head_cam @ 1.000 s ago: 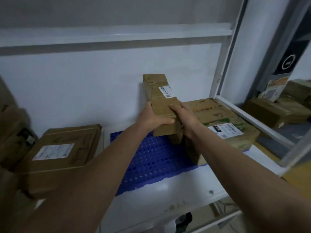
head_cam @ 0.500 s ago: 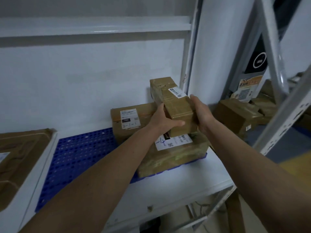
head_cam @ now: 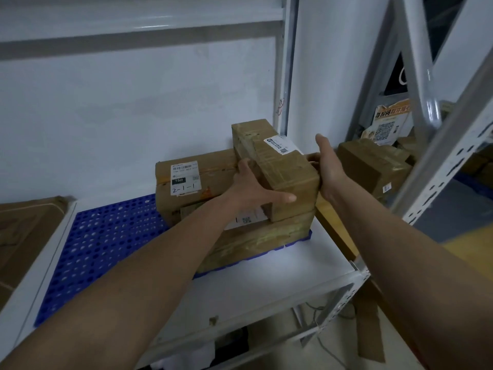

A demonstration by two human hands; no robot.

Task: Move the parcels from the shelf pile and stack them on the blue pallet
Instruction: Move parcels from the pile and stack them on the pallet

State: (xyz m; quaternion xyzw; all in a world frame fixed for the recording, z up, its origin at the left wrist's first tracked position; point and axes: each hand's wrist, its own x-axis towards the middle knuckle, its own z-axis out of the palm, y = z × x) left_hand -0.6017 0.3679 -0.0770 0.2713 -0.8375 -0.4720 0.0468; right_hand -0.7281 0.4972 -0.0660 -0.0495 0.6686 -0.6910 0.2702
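- Cardboard parcel [head_cam: 277, 172], centre of the frame, lies atop the flat parcel [head_cam: 256, 236] on the blue pallet [head_cam: 101, 249], long axis running away from us.
- Our left hand [head_cam: 253, 188] grips its near-left side; our right hand [head_cam: 329, 166] presses flat, fingers straight, against the right side.

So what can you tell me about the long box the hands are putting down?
The long box is brown cardboard wrapped in shiny clear tape, with a small white label on top near its far end. It lies flat on a wider parcel on the blue pallet, pointing away toward the wall. The left hand holds its left side, thumb across the near end. The right hand rests open against its right side.
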